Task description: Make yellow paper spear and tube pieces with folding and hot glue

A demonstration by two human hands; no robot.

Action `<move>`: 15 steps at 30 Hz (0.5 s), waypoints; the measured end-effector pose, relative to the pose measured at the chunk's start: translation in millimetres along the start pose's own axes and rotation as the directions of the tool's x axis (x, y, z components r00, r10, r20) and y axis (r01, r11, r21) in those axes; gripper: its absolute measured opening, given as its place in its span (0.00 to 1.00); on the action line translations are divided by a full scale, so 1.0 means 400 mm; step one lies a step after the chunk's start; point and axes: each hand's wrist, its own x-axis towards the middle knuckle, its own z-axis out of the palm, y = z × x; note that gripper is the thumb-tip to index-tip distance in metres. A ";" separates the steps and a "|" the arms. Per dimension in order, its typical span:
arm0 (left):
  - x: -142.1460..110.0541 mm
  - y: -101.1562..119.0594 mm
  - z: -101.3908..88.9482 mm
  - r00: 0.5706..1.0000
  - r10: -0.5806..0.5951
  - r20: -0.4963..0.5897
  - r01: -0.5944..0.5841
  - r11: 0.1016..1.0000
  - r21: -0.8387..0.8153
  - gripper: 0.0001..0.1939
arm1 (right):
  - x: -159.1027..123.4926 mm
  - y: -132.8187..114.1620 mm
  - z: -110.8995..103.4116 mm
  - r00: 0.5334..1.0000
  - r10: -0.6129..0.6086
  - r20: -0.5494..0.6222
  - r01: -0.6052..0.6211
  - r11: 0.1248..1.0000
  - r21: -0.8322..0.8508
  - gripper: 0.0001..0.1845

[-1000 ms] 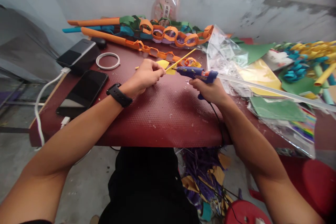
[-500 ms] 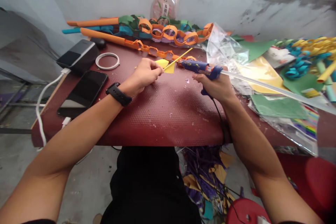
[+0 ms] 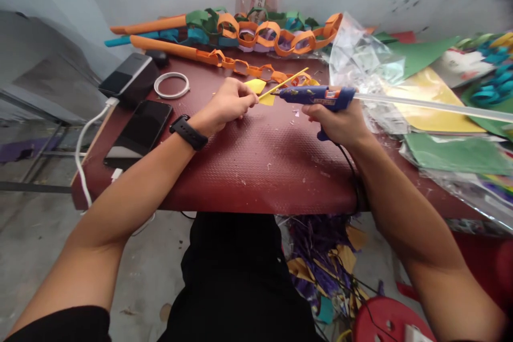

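My left hand (image 3: 234, 100) is closed in a pinch on a narrow yellow paper strip (image 3: 289, 80) that slants up to the right. More yellow paper (image 3: 255, 85) shows just behind the fingers and below the strip. My right hand (image 3: 340, 120) is wrapped round a blue glue gun (image 3: 316, 95), whose nozzle points left at the yellow paper, close by it; I cannot tell whether they touch. A long clear glue stick (image 3: 425, 106) sticks out of the gun's back. Its black cord (image 3: 350, 163) hangs over the table's front edge.
Orange paper chains (image 3: 262, 33) and rolled strips lie along the back of the dark red table (image 3: 248, 171). On the left are a phone (image 3: 140, 131), a white ring (image 3: 171, 85) and a black box (image 3: 128, 80). Plastic bags and coloured sheets (image 3: 435, 101) cover the right. A red stool (image 3: 388, 318) stands below.
The view has shifted, so the table sits higher and further right. The glue gun's nozzle is now nearer to the left fingers, low along the yellow strip. Both holds are kept.
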 end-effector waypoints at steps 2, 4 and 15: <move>0.000 0.002 0.001 1.000 -0.004 -0.006 0.004 1.000 0.000 0.15 | -0.001 0.002 -0.001 0.999 0.033 -0.007 -0.033 0.999 -0.007 0.18; 0.001 0.002 0.003 1.000 -0.009 -0.010 0.009 1.000 0.000 0.15 | -0.001 0.004 -0.001 0.999 0.046 -0.005 -0.046 0.999 -0.028 0.19; 0.000 -0.002 0.000 1.000 0.004 0.005 -0.004 1.000 -0.027 0.14 | -0.006 -0.022 0.002 0.996 0.004 0.093 0.004 0.996 -0.089 0.20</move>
